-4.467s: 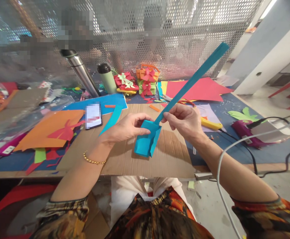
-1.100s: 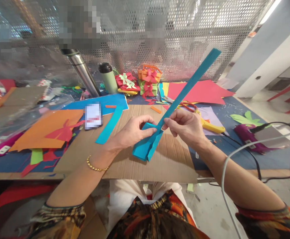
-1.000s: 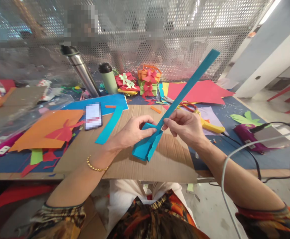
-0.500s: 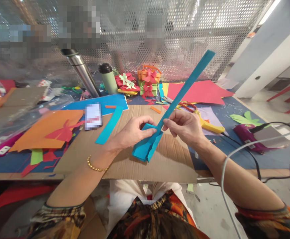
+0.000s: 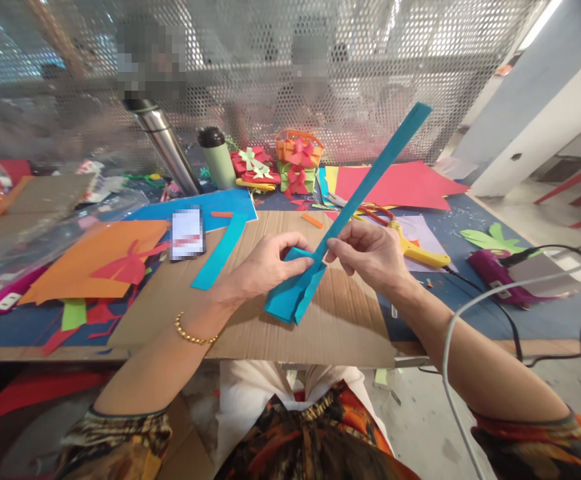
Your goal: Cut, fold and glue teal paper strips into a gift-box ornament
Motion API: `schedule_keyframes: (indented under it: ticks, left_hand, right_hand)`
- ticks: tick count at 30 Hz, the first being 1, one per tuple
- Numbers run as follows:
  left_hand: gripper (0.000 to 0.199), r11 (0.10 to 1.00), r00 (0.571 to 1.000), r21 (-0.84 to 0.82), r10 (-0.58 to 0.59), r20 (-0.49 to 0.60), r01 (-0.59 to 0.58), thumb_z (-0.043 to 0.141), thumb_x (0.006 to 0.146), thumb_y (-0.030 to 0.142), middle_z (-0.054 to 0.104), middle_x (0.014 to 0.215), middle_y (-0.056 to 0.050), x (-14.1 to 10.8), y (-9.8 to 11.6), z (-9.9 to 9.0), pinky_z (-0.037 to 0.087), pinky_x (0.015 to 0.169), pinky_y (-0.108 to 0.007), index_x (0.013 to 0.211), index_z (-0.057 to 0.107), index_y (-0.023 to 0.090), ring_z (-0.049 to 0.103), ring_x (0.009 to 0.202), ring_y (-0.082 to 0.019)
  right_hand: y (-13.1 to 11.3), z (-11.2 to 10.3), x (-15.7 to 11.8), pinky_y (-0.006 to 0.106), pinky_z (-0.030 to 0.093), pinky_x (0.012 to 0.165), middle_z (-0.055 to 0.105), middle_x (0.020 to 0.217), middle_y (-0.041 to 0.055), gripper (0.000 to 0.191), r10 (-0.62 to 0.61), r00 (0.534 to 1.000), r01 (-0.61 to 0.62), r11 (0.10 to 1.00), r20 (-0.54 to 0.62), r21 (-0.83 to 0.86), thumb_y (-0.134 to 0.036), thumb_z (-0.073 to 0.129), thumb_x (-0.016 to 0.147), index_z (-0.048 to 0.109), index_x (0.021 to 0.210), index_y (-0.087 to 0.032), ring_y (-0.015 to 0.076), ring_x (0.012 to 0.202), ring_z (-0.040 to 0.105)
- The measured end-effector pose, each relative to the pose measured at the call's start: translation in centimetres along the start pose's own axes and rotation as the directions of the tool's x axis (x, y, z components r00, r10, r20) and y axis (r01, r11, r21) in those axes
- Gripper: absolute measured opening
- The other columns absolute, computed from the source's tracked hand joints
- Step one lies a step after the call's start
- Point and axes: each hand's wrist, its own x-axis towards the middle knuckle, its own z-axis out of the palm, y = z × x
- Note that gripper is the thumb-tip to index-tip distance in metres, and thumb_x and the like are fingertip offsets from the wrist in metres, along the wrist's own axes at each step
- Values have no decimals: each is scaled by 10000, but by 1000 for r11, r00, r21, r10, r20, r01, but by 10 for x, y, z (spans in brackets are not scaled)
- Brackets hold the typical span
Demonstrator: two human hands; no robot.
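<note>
A folded blue paper piece (image 5: 286,299) is held above the cardboard sheet (image 5: 250,340). My left hand (image 5: 275,263) is closed on it, the thumb pressing near where a long blue strip (image 5: 378,170) meets it. The strip slants up and to the right. My right hand (image 5: 365,253) pinches the strip's lower part between thumb and fingers, close beside my left thumb. Another flat blue strip (image 5: 220,253) lies on the cardboard to the left of my left hand.
At the left are a phone (image 5: 187,233) and orange paper (image 5: 90,260). Behind stand a steel flask (image 5: 168,147), a green bottle (image 5: 218,160) and small paper baskets (image 5: 298,163). A yellow glue gun (image 5: 420,250), scissors (image 5: 375,212) and cables (image 5: 470,303) lie right.
</note>
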Motion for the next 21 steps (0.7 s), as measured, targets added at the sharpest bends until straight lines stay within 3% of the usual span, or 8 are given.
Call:
schedule_keyframes:
  ticks: [13, 16, 18, 21]
  left_hand:
    - [256, 1000, 999, -11, -6, -43, 6, 736, 787, 404, 641, 773, 8, 0, 0, -2, 437, 622, -259, 890, 684, 176, 545, 702, -134]
    - [247, 1000, 994, 7, 16, -106, -15, 744, 777, 404, 655, 784, 3, 1, 1, -5, 435, 641, -264, 865, 700, 177, 554, 727, -142]
    - [259, 1000, 989, -12, 9, -145, -11, 758, 761, 413, 663, 794, 2, 2, 1, -7, 441, 654, -268, 861, 706, 180, 563, 740, -148]
    - [306, 997, 982, -77, 5, -187, -20, 806, 719, 429, 694, 852, -9, 4, -1, -9, 475, 725, -282, 879, 720, 183, 590, 795, -162]
  right_hand:
    - [0, -1, 0, 244, 365, 427, 697, 620, 1, 417, -40, 999, 42, 998, 28, -53, -594, 735, 854, 643, 724, -209, 71, 414, 462]
    - [0, -2, -1, 252, 375, 472, 685, 630, -6, 374, -147, 987, 134, 975, -63, -178, -542, 654, 952, 687, 793, -205, 75, 450, 464]
    - [0, -2, -4, 258, 397, 515, 688, 660, 0, 340, -289, 953, 254, 925, -89, -281, -477, 609, 1002, 702, 823, -203, 87, 505, 500]
    - [-1, -2, -7, 249, 417, 553, 660, 697, -3, 255, -496, 861, 504, 804, 112, -317, -366, 583, 1039, 731, 920, -195, 96, 570, 525]
